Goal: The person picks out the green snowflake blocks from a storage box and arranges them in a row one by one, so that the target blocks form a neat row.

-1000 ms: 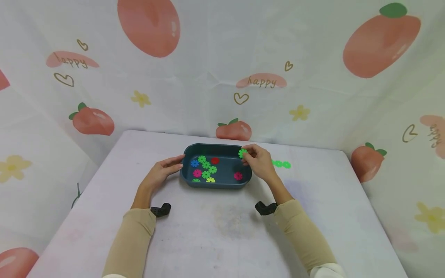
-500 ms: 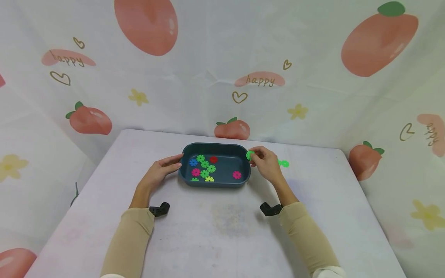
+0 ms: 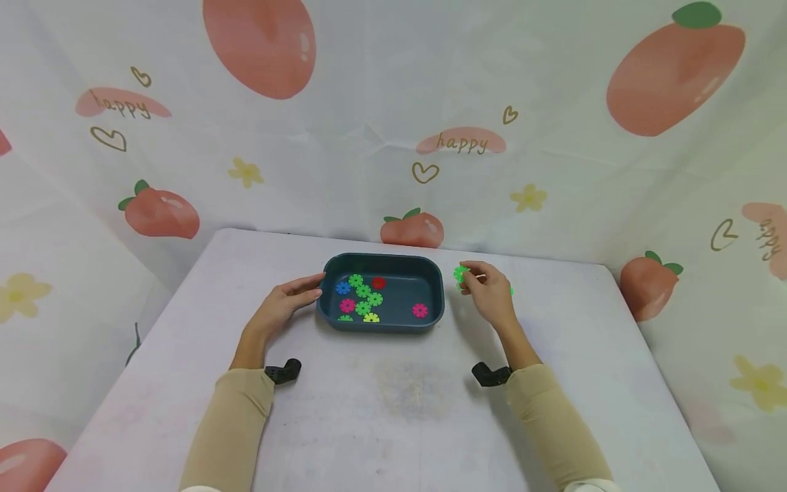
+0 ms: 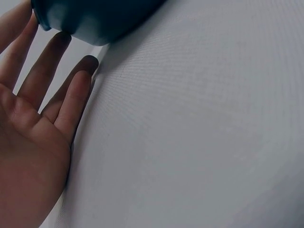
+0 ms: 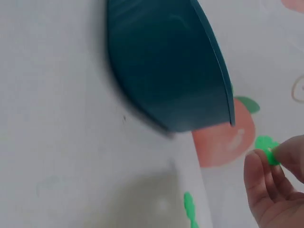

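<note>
A dark teal oblong tub (image 3: 393, 327) stands on the table. My left hand (image 3: 278, 311) is at its left end, fingers stretched out with the tips at the rim; in the left wrist view those fingers (image 4: 75, 102) reach towards the tub wall (image 4: 95, 23). To the right of the tub, my right hand (image 3: 492, 297) pinches a green snowflake disc (image 3: 460, 273) between thumb and fingers, and the right wrist view shows this disc (image 5: 266, 143) raised. Inside the tub lie several green discs (image 3: 364, 290), two pink ones, a red (image 3: 378, 283), a blue (image 3: 342, 288) and a yellow disc (image 3: 371, 318).
Behind my right hand, more green discs (image 5: 189, 205) lie on the table, mostly hidden in the head view. A white cloth backdrop (image 3: 344, 184) with peach prints rises behind the table's far edge. A black wrist camera mount (image 3: 492, 374) sticks out by each sleeve.
My right hand has moved right with the green disc, from over the tub's right rim to beyond it, now covering most of the green discs on the table. My left hand stays put.
</note>
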`<act>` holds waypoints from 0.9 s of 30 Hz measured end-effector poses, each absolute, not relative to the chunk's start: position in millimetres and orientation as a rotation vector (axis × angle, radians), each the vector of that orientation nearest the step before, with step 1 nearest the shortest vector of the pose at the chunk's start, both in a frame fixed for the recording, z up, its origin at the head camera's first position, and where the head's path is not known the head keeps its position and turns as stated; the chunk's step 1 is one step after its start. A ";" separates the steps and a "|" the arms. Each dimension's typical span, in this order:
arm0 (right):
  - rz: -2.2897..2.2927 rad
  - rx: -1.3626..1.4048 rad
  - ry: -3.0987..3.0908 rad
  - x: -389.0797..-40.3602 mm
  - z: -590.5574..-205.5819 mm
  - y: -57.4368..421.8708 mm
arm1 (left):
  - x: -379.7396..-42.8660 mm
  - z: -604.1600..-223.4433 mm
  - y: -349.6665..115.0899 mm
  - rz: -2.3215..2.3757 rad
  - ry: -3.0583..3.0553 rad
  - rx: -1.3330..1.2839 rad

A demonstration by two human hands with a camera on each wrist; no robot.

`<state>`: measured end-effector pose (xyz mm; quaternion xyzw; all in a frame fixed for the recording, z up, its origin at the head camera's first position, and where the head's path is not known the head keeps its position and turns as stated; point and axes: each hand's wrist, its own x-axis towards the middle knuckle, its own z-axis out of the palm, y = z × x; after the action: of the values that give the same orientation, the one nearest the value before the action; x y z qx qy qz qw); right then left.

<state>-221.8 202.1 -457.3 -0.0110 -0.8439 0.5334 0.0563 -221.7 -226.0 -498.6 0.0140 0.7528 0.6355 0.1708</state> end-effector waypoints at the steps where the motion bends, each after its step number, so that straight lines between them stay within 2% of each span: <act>1: 1.613 -0.045 -2.562 -221.2 -457.6 205.2 | -221.6 -498.4 -225.8 1.806 2.138 0.040; 9: 1.557 -0.085 -2.596 -217.5 -463.6 227.3 | -221.1 -498.5 -224.8 1.828 2.126 0.032; 27: 1.427 -0.397 -2.587 -219.3 -470.2 271.5 | -219.5 -497.2 -225.3 1.813 2.134 0.043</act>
<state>-219.3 271.5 -470.2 -0.1326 -0.8650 0.4772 0.0801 -219.5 -225.3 -497.2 0.0151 0.7509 0.6380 0.1696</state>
